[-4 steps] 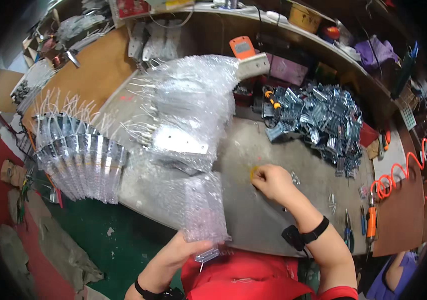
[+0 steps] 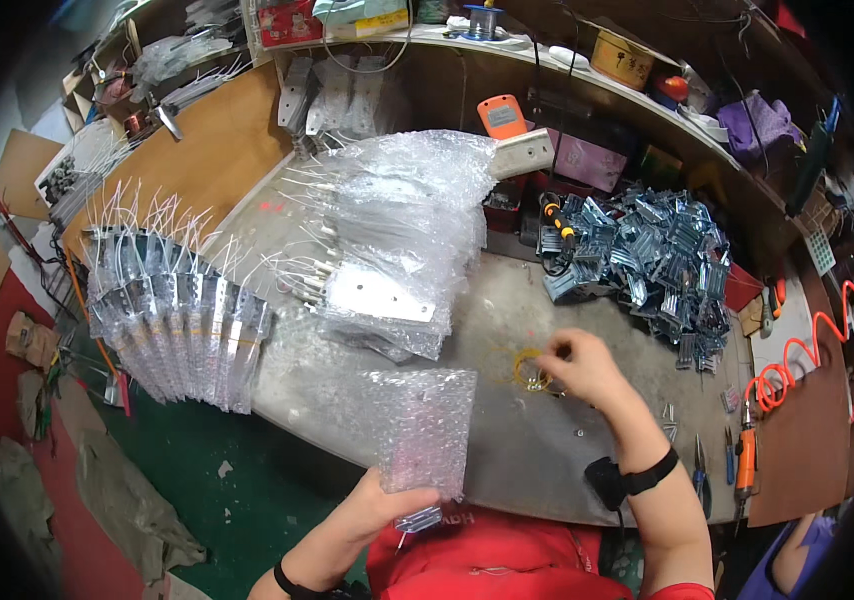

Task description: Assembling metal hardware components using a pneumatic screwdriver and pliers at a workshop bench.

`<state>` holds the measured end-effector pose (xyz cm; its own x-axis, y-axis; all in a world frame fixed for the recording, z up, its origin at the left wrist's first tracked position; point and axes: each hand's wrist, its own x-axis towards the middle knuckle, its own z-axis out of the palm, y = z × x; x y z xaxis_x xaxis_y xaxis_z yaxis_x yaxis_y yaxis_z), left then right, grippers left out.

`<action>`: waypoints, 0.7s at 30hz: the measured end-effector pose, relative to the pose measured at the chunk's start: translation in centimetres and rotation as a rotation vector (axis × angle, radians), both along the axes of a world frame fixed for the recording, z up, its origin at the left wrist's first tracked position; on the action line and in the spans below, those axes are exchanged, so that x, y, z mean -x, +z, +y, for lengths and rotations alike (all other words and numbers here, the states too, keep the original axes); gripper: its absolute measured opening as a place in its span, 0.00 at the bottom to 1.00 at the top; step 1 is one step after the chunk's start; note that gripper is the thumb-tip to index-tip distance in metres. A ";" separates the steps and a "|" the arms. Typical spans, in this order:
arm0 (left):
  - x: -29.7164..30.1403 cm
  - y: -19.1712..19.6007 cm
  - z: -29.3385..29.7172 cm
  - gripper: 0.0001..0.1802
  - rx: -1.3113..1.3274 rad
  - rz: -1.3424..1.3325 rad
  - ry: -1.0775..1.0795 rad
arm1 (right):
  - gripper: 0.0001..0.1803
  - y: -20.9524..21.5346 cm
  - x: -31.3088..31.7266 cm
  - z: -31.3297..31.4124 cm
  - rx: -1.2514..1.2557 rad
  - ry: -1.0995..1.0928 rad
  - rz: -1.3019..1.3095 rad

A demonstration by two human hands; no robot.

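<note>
My left hand grips the lower end of a bubble-wrap bag at the table's front edge. A metal end with a thin white wire pokes out below that hand; what else is inside is blurred by the plastic. Over the table's middle, my right hand has its thumb and fingers pinched together at a thin yellow rubber band. Small metal bits lie by that hand, partly hidden. Beyond my left hand lies a pile of bubble-wrapped metal plates with white wires.
Fanned wrapped parts stand at the table's left edge. A heap of metal brackets fills the back right. Pliers and an orange electric screwdriver with a coiled cord lie at right. An orange meter stands behind.
The whole view has shifted slightly. My right hand has moved a little to the right, and the yellow rubber band now shows as loops at its fingertips. My left hand keeps its hold.
</note>
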<state>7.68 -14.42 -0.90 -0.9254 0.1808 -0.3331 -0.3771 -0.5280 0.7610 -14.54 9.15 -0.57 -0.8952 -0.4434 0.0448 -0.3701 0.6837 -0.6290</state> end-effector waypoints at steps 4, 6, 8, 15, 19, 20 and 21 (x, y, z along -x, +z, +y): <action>0.5 1.3 0.1 0.27 0.124 0.116 0.026 | 0.06 3.1 0.2 1.3 0.286 -0.017 -0.179; 1.2 2.2 0.4 0.26 0.154 0.213 0.046 | 0.08 5.7 -1.2 0.8 0.522 0.059 -0.284; 2.6 3.2 0.7 0.25 0.074 0.205 -0.005 | 0.11 7.7 -3.1 0.4 0.572 0.153 -0.308; 6.2 4.3 2.3 0.27 -0.131 0.242 -0.315 | 0.18 8.6 -9.2 -2.2 0.583 0.290 -0.231; 4.1 2.5 5.0 0.25 0.031 0.478 -0.328 | 0.16 8.2 -11.4 1.1 0.927 0.068 -0.505; 4.0 2.8 4.3 0.23 0.358 0.530 -0.273 | 0.16 9.9 -12.0 1.3 0.646 0.072 -0.177; 3.7 3.2 3.9 0.21 0.686 0.561 -0.220 | 0.16 11.5 -12.6 1.7 0.371 0.071 0.160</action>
<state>3.97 -10.50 2.34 -0.9522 0.3005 0.0553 0.1039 0.1483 0.9835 -1.98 10.83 10.91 -0.8316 -0.4319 0.3492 -0.5214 0.3906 -0.7587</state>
